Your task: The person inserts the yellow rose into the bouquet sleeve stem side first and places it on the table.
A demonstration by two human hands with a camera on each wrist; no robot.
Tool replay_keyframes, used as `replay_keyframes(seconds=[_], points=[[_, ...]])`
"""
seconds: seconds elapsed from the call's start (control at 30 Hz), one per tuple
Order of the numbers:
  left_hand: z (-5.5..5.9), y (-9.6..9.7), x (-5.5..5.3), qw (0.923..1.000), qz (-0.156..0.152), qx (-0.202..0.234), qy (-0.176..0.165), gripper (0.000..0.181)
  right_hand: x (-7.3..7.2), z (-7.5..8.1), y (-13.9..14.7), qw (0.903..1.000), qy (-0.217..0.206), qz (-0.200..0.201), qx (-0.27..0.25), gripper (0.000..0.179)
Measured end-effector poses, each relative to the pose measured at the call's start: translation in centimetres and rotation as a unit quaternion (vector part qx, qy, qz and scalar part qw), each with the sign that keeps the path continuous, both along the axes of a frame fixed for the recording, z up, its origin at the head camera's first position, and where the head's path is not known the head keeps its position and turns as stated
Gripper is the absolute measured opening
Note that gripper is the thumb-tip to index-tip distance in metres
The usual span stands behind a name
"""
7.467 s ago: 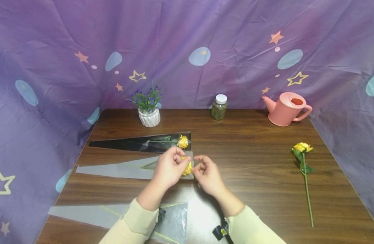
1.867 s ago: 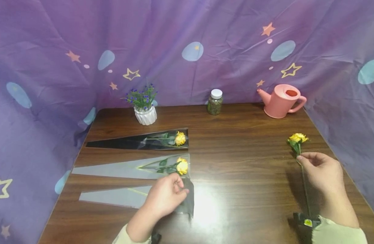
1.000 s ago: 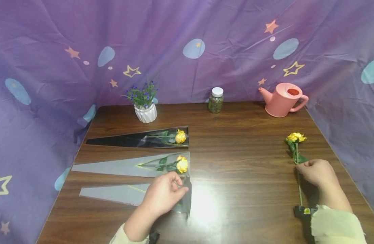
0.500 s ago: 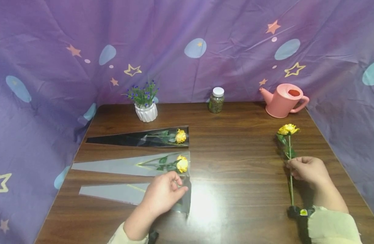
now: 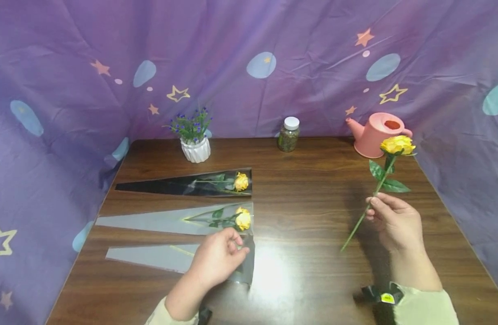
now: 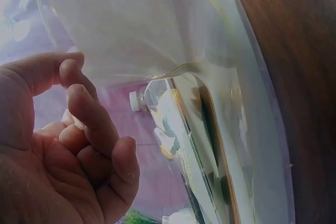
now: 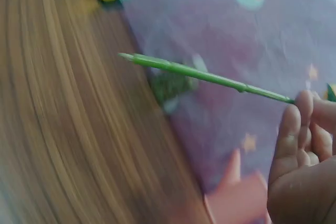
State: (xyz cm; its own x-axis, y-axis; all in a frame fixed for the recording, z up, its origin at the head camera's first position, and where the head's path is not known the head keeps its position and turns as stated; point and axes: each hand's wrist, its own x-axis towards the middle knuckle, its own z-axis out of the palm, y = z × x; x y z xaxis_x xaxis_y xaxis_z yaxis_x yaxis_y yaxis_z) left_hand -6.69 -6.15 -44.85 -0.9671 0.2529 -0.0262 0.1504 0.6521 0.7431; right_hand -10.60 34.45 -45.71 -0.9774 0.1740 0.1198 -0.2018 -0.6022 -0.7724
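My right hand (image 5: pixel 401 225) pinches the green stem of a yellow artificial rose (image 5: pixel 397 145) between thumb and fingers. The rose is raised off the table and tilted, its bloom up and its stem end pointing down-left; the right wrist view shows the bare stem end (image 7: pixel 184 71). With thumb and fingertips my left hand (image 5: pixel 218 259) pinches the mouth edge of the nearest clear-and-white flower sleeve (image 5: pixel 147 258). In the left wrist view that sleeve's film (image 6: pixel 136 30) stands lifted in a wide arch; the hand covers part of the sleeve in the head view.
Behind the left hand lie a white sleeve (image 5: pixel 143 222) and a black sleeve (image 5: pixel 151 186), each with a yellow rose inside. Along the back stand a potted purple-flowered plant (image 5: pixel 195 149), a white-capped jar (image 5: pixel 288 137) and a pink watering can (image 5: pixel 368 140).
My right hand has picked the rose up from the right side of the table, lifted it and turned its stem end leftward. The left hand has stayed at the nearest sleeve's mouth.
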Motion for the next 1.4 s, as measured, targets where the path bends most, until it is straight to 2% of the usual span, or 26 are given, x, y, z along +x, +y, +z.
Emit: replay_keyframes(seconds=[0.1,0.23,0.47,0.63,0.73,1.0,1.23,1.4], points=[[0.0,0.1,0.0,1.0000,0.001,0.005,-0.004,0.015,0.3,0.7,-2.2,0.9991,0.030,0.003,-0.030,0.025],[0.0,0.2,-0.1,0.9999,0.005,0.004,-0.014,0.014,0.6,1.7,-5.0,0.9971,0.072,0.010,-0.021,0.023],[-0.1,0.3,-0.3,0.9997,0.011,0.006,-0.022,0.012,1.9,3.1,-10.0,0.9903,0.110,-0.003,0.084,0.025],[-0.2,0.4,-0.3,0.9997,0.013,0.009,-0.021,0.012,2.6,3.8,-12.6,0.9729,0.155,-0.012,0.171,0.030],[-0.3,0.4,-0.3,0.9996,0.015,0.008,-0.021,0.012,2.8,4.1,-13.8,0.9634,0.185,-0.006,0.194,0.024],[0.0,0.5,-0.2,0.9997,0.015,0.012,-0.018,0.012,3.2,3.9,-15.6,0.9495,0.225,-0.001,0.218,0.009],[-0.1,0.5,-0.2,0.9994,0.010,0.023,-0.022,0.013,3.4,3.5,-16.5,0.9368,0.232,0.002,0.262,0.014],[-0.1,0.5,-0.4,0.9994,0.013,0.020,-0.027,0.012,3.0,4.1,-16.1,0.9340,0.265,-0.023,0.238,0.009]])
